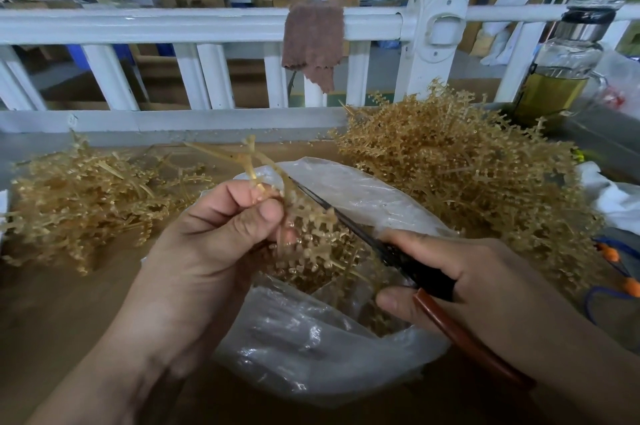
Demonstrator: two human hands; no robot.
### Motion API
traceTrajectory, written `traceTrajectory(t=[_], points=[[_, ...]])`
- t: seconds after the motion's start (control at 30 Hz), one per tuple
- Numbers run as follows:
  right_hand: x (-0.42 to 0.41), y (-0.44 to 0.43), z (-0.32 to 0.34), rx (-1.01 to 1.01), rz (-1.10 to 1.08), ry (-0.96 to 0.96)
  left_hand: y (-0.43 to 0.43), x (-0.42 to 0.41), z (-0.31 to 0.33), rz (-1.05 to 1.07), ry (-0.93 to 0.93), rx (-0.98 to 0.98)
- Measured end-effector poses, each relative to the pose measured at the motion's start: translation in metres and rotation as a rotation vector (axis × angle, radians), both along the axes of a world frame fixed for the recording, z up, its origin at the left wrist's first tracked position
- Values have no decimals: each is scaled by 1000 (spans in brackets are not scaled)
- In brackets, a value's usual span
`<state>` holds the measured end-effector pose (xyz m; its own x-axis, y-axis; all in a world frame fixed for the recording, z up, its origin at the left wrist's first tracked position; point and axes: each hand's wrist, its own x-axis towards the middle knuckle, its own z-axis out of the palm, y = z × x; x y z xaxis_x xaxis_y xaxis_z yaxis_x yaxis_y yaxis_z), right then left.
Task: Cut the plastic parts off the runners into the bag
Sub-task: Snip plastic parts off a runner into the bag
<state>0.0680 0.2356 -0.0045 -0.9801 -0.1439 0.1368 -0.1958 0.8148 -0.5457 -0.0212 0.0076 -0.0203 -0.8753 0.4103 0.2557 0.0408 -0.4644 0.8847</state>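
Observation:
My left hand (pixel 211 244) pinches a tan plastic runner (pixel 263 168) with small parts branching off it, holding it above a clear plastic bag (pixel 311 348). My right hand (pixel 478 286) grips scissors (pixel 408 261) with red-brown handles. The dark blades point up and left and reach the runner beside my left thumb. Several cut tan parts (pixel 322 251) lie inside the bag's open mouth.
A big pile of tan runners (pixel 460 175) lies to the right, a lower pile (pixel 83 199) to the left, both on a brown tabletop (pixel 52 303). A white railing (pixel 173 26) with a brown cloth (pixel 311 39) stands behind. A glass bottle (pixel 561 71) is at the far right.

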Motion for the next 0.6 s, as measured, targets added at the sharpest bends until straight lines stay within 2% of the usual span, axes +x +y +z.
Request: traceTrajectory(t=[0.37, 0.6], points=[[5, -4, 5, 134, -46, 121, 0, -3, 0, 114, -20, -6], [9, -9, 13, 98, -104, 245, -1, -3, -1, 143, -4, -42]])
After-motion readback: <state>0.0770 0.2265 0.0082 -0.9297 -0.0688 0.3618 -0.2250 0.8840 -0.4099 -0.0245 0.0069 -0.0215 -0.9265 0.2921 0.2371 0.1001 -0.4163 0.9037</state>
